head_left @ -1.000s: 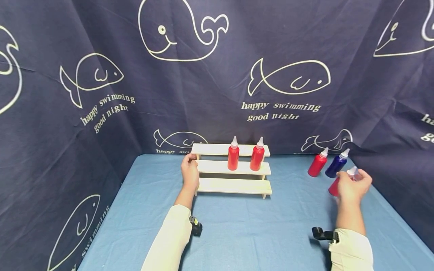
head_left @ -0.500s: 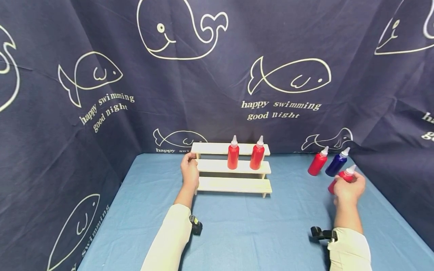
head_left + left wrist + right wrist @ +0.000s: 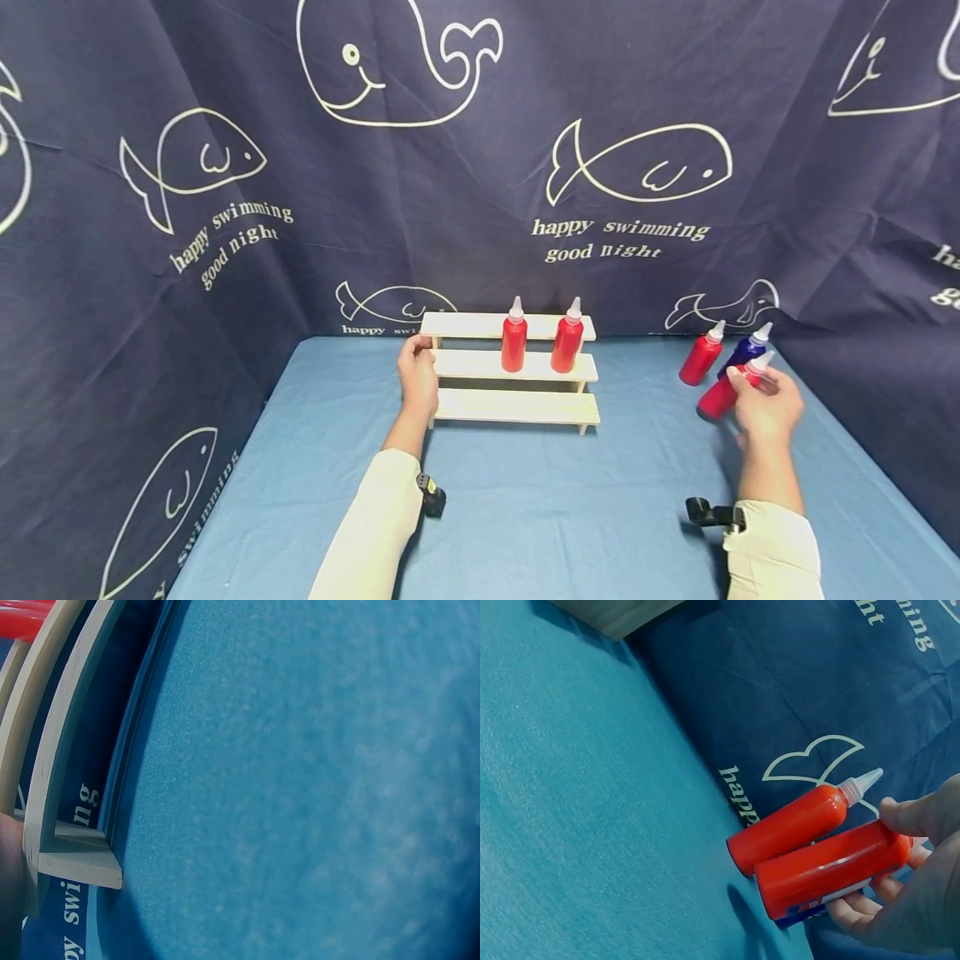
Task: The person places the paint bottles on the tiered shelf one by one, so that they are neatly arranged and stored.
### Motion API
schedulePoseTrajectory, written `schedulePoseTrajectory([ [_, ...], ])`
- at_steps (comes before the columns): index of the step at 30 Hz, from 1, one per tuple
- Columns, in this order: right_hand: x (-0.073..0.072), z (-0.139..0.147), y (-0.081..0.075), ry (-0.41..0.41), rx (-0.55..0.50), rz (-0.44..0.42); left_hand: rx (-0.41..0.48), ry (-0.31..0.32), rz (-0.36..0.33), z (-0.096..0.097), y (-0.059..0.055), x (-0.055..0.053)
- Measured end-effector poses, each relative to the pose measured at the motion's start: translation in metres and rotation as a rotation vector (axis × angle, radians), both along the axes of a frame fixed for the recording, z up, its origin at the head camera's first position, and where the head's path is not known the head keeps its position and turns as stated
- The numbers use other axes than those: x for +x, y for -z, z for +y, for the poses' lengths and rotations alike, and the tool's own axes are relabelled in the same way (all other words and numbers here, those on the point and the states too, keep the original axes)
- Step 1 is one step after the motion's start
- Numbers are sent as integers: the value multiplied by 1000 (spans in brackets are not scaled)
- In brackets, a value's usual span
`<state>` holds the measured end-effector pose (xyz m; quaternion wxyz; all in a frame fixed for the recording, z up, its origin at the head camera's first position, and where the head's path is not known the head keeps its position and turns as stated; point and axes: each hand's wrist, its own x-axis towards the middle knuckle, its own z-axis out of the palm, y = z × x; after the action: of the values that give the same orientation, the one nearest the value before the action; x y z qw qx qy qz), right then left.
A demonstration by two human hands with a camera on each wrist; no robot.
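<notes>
Right grip (image 3: 768,410) has the held bottle (image 3: 717,400), red, pinched near its neck; it tilts, base out to the grip's left, and by the shadow looks off the counter (image 3: 562,508). Pinch firm but don't squeeze: soft plastic could dribble from the nozzle (image 3: 762,361). I'd lift clear before any sideways move, since the blue bottle (image 3: 745,354) stands just beyond the grip and the loose red bottle (image 3: 701,360) beyond and left; can't judge contact. Left grip (image 3: 418,379) holds the wooden rack (image 3: 517,407) by its left end, well left of the right grip; steady hold needed, rack looks light. Containers: left shelf bottle (image 3: 513,346) and right shelf bottle (image 3: 567,346), both red, stand on its middle shelf, between the grips. All five wear pale pointed tops. Contents: can't tell liquid from coloured plastic, nor fill.
</notes>
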<state>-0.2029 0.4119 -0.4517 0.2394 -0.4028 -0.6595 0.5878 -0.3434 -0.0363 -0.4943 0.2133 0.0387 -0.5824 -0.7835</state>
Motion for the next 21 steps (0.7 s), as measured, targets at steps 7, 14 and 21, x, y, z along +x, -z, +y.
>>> schedulePoseTrajectory([
  [7, 1, -10, -6, -54, 52, 69, 15, 1, -8, -3, 3, -3],
  [14, 2, -15, -11, -202, 74, 30, 11, 15, -8, -4, 3, -1],
  [21, 3, -19, -13, -414, 206, -29, 2, 14, -10, -4, 3, 0],
])
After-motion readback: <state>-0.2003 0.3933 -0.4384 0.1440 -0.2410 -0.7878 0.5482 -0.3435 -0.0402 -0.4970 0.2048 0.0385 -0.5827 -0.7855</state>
